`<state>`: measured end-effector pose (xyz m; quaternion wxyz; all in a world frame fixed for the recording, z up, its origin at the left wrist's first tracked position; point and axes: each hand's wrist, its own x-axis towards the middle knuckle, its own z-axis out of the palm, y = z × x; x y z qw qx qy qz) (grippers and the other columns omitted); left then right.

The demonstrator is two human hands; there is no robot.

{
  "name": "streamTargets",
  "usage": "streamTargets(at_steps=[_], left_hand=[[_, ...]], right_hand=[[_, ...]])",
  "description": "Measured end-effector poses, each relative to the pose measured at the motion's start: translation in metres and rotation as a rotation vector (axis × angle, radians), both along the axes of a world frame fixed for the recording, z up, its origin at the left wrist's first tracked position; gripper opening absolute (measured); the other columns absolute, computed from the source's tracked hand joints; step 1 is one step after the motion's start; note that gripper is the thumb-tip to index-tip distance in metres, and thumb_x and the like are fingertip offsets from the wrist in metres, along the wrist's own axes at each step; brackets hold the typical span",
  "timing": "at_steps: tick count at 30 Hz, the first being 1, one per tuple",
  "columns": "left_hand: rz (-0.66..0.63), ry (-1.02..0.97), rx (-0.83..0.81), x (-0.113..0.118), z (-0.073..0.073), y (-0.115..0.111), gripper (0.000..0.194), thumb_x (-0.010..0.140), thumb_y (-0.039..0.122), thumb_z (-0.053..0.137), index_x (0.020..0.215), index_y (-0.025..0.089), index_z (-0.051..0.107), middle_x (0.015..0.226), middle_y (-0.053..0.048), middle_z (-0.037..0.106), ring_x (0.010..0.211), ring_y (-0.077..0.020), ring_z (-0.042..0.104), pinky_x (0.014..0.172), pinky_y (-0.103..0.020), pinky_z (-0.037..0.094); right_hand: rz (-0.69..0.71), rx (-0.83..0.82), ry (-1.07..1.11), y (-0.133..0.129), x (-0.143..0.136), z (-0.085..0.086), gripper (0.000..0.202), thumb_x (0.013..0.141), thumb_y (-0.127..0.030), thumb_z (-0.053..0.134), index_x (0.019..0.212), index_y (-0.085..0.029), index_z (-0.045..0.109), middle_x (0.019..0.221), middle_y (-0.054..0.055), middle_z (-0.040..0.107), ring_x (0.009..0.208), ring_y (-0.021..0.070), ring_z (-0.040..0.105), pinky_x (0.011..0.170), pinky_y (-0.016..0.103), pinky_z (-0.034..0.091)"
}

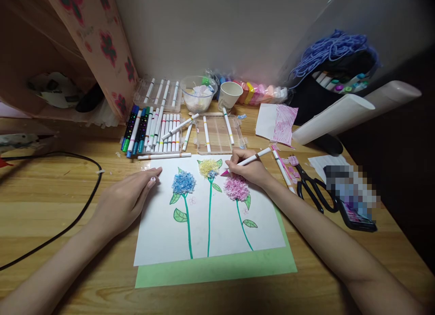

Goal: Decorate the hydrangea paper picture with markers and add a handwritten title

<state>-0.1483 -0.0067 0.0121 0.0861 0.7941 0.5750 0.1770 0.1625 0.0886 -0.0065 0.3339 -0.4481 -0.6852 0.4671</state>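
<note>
My right hand (245, 167) is closed around a white marker (254, 157). Its pink tip points down and left, just above the pink flower head (237, 188); whether it touches the paper I cannot tell. My left hand (127, 197) lies flat with fingers stretched over the left edge of the white sheet (152, 242). On that sheet stand a blue flower head (184, 183), a yellow one (208, 168) with a small blue tuft, and the pink one, all textured, with green drawn stems and leaves. Two small pink flower outlines show between the stems.
A green sheet (217, 270) lies under the white one. Markers (166, 133) crowd an open plastic case at the back, near a clear bowl (199, 95) and a paper cup (230, 95). At right are black scissors (314, 188) and a phone (356, 215). A black cable (101, 170) curves at left.
</note>
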Motion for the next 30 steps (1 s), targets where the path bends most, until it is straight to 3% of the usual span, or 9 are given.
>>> streamTargets(at_steps=[8, 16, 30], left_hand=[[-0.002, -0.004, -0.015, -0.0012, 0.0000, -0.0004, 0.040, 0.095, 0.039, 0.030, 0.123, 0.022, 0.053, 0.118, -0.001, 0.064, 0.104, -0.0198, 0.061, 0.090, -0.030, 0.045], [0.004, 0.001, -0.006, -0.0008, -0.0003, -0.0006, 0.041, 0.095, 0.040, 0.029, 0.123, 0.023, 0.054, 0.119, -0.001, 0.064, 0.105, -0.0198, 0.061, 0.091, -0.031, 0.045], [0.016, 0.011, -0.024, 0.0000, 0.0002, -0.0005, 0.043, 0.095, 0.042, 0.027, 0.124, 0.024, 0.053, 0.115, -0.002, 0.065, 0.102, -0.0205, 0.063, 0.090, -0.033, 0.046]], right_hand=[[-0.027, -0.033, 0.062, 0.0020, 0.0002, -0.0029, 0.031, 0.076, -0.024, 0.061, 0.054, -0.020, 0.039, 0.043, -0.006, 0.047, 0.037, 0.0078, 0.046, 0.037, 0.020, 0.032], [-0.022, -0.066, 0.070, 0.0003, -0.0016, 0.0000, 0.032, 0.076, -0.034, 0.065, 0.056, -0.019, 0.045, 0.046, -0.004, 0.054, 0.039, 0.0087, 0.049, 0.039, 0.021, 0.036], [-0.049, -0.052, 0.100, 0.0021, 0.0006, -0.0035, 0.030, 0.074, -0.025, 0.062, 0.053, -0.020, 0.041, 0.044, -0.006, 0.046, 0.037, 0.0088, 0.049, 0.036, 0.020, 0.033]])
